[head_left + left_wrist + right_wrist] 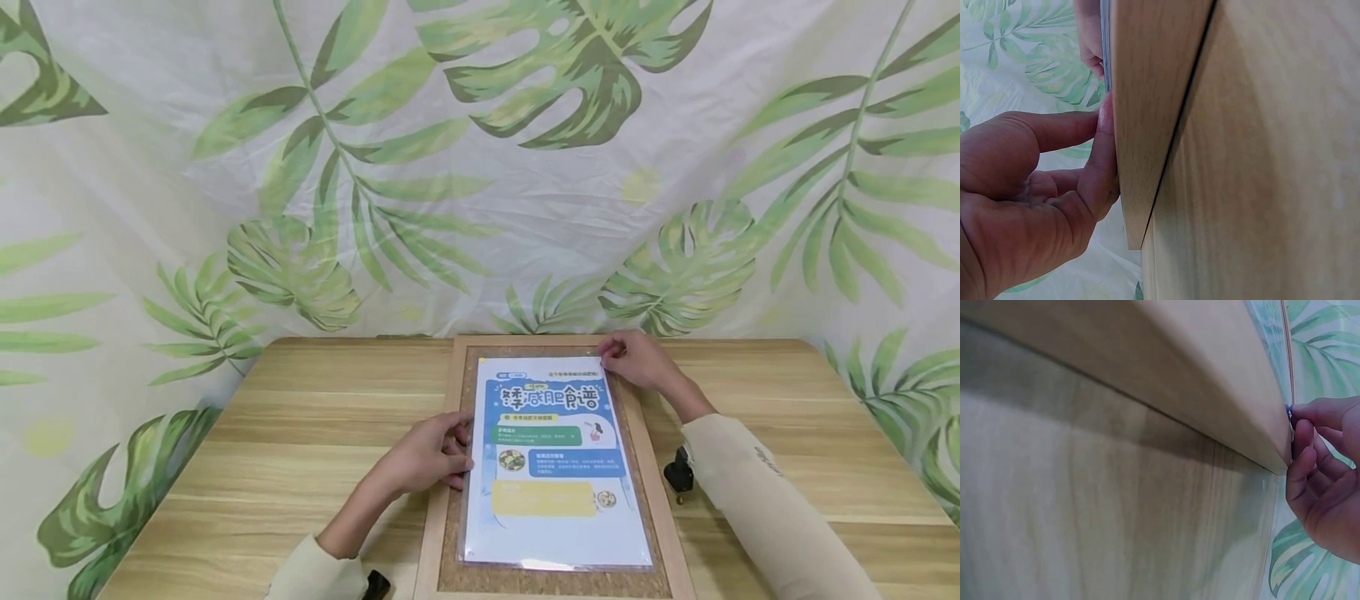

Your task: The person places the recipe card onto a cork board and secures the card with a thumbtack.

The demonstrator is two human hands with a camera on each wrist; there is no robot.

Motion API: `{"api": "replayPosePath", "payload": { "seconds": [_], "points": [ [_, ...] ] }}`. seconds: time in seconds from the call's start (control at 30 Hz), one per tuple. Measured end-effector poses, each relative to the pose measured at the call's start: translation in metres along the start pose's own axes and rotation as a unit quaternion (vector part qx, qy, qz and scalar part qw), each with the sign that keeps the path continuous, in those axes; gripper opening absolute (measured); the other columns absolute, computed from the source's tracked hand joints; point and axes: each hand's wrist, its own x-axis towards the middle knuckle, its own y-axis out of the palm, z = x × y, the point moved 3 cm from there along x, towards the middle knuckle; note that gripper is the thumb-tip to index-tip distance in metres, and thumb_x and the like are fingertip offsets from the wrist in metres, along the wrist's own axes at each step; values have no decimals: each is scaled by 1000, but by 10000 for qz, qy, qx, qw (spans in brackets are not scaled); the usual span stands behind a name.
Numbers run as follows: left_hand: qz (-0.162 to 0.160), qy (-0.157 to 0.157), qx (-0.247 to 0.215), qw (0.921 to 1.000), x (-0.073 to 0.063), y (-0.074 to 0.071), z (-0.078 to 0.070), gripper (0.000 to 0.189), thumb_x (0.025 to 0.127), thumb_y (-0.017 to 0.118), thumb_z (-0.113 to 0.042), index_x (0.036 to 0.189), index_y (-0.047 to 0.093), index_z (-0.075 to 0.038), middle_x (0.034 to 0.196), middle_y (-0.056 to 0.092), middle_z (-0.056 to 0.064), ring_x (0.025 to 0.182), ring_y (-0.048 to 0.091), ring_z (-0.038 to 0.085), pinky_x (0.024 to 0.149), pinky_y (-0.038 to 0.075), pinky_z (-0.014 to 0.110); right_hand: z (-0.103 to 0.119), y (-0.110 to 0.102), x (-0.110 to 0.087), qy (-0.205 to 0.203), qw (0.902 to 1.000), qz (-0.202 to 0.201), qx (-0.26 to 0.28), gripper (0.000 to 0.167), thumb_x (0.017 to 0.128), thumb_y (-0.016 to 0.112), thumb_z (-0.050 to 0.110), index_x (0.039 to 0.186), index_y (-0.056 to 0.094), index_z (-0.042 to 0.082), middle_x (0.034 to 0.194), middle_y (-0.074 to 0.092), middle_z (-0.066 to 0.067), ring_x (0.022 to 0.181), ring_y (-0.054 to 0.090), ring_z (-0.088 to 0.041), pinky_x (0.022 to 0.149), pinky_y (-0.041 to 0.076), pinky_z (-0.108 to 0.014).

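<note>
A laminated poster (558,533) with blue, green and yellow panels lies on a wood-framed cork board (540,581). At the poster's left edge, my left hand (427,454) pinches the sheet between thumb and fingertips. The left wrist view shows that hand (1041,187) with its fingers against the board's frame (1154,94). My right hand (637,360) is at the poster's top right corner. In the right wrist view, thumb and index finger of this hand (1329,462) pinch a small dark blue push pin (1289,410), mostly hidden by the fingertips.
A small yellow spot (482,360) marks the poster's top left corner. The board rests on a wood-grain table (300,450), its top close to the far edge. Behind hangs a leaf-patterned cloth (540,208). A black wrist device (679,473) shows by the right sleeve.
</note>
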Motion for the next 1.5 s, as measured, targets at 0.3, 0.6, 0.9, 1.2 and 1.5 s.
{"api": "replayPosePath", "payload": {
  "seconds": [0.3,0.6,0.9,1.2,1.5],
  "points": [
    [-1,9,-16,10000,0,0,1,72,95,71,12,160,39,8,120,57,18,84,70,19,67,70,36,-2,1,7,85,9999,-8,58,16,101,69,6,114,76,0,106,75,-15,100,69,-29,89,56,-40],
    [-3,37,-6,10000,1,0,1,73,95,72,11,161,40,7,119,58,18,84,70,19,66,70,36,4,-1,12,204,9997,91,-11,17,100,71,8,114,76,1,104,76,-15,96,69,-26,80,53,-29],
    [11,28,21,10000,0,0,2,73,95,72,11,160,40,7,119,57,18,84,70,19,66,70,36,8,-2,13,406,9987,270,138,21,98,72,9,116,74,-2,105,75,-17,96,69,-28,77,53,-27],
    [28,65,50,10000,0,0,0,73,95,72,11,161,40,7,119,57,17,84,69,19,66,70,35,4,-2,15,476,9981,227,320,24,99,72,8,119,74,-5,108,75,-20,93,69,-26,74,55,-25],
    [7,23,74,10000,-1,-1,0,72,96,72,11,161,40,7,119,57,17,83,70,19,66,70,35,2,-1,21,662,9976,170,117,26,95,75,10,119,75,-1,105,75,-16,92,68,-26,73,52,-25]
  ]
}}
